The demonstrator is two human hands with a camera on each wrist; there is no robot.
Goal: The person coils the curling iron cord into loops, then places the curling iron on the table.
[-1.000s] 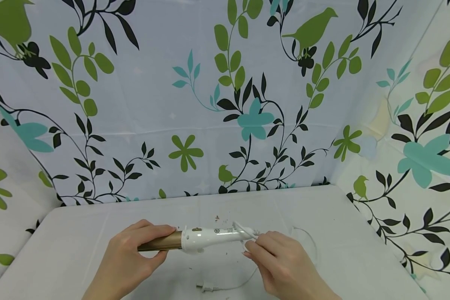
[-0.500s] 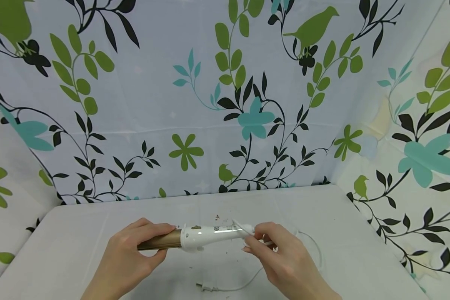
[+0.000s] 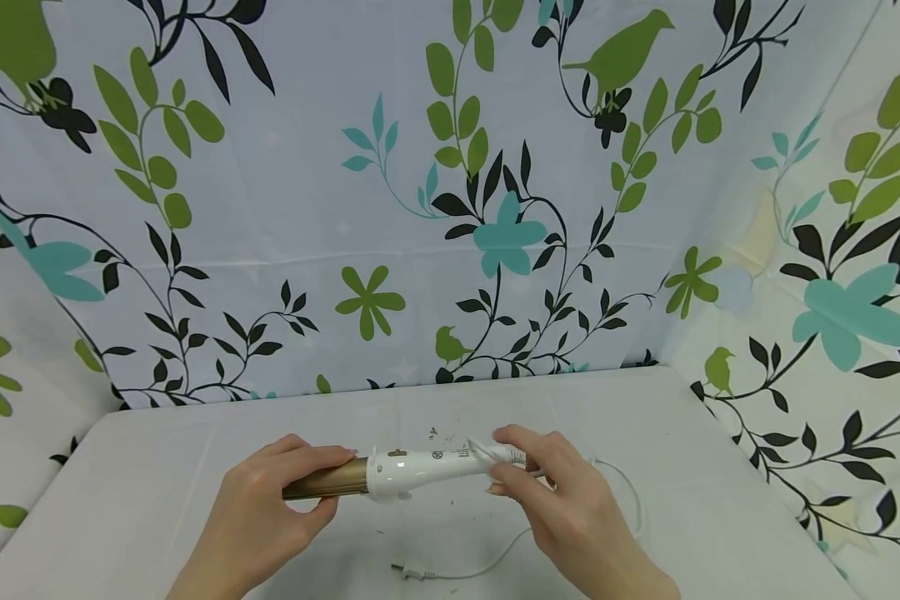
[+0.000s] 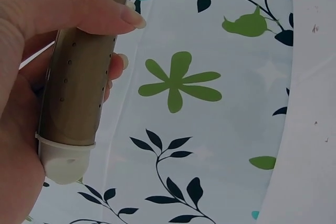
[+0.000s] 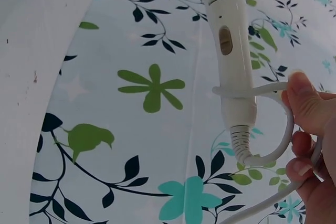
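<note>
A curling iron (image 3: pixel 427 469) with a glossy white handle and a gold-brown barrel is held sideways over the white table (image 3: pixel 195 467). My left hand (image 3: pixel 270 500) grips the barrel (image 4: pixel 79 93), thumb on one side and fingers on the other; small holes and a white end cap show up close. At the handle's cord end, my right hand (image 3: pixel 570 508) pinches the white cord (image 5: pixel 270 87) between thumb and fingers. One turn of that cord lies around the lower handle, and a curved loop hangs beside the ribbed strain relief (image 5: pixel 240 142).
The plug (image 3: pixel 412 572) lies on the table near its front, its cord trailing toward my right hand. Another cord loop (image 3: pixel 630 492) spreads to the right of that hand. Small brown specks dot the tabletop. Leaf-and-bird patterned fabric (image 3: pixel 285 208) hangs behind and at both sides.
My right hand has risen slightly, its index finger reaching up by the handle's end. The cord at the right has shifted a little outward. My left hand keeps its grip on the barrel.
</note>
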